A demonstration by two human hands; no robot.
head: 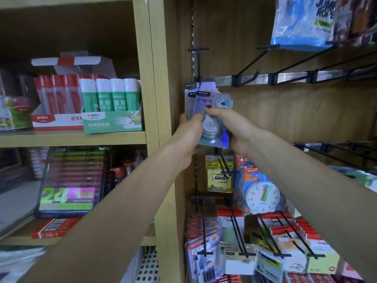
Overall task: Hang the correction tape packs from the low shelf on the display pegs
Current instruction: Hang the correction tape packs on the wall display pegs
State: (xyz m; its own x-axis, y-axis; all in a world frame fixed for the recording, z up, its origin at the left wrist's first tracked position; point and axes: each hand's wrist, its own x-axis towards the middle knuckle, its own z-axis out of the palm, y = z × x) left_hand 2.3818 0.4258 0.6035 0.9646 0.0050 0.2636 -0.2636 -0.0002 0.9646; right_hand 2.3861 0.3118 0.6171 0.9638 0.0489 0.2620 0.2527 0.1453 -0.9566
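A fanned bunch of pale blue and lilac carded correction tape packs (206,111) is held upright against the wooden back panel (285,115), long axis vertical, header cards up and printed fronts turned toward the camera. At least three headers can be counted; the exact number cannot be told. The tops lie at the black metal display peg (199,64) on the far left of the silver rail (285,77); whether they are threaded on it cannot be told. The bunch is gripped from the left by the left hand (188,131), and the front pack is pinched by the right hand (234,125), thumb on the round blister. Four green-and-white glue sticks (114,94) stand in a box on the left shelf.
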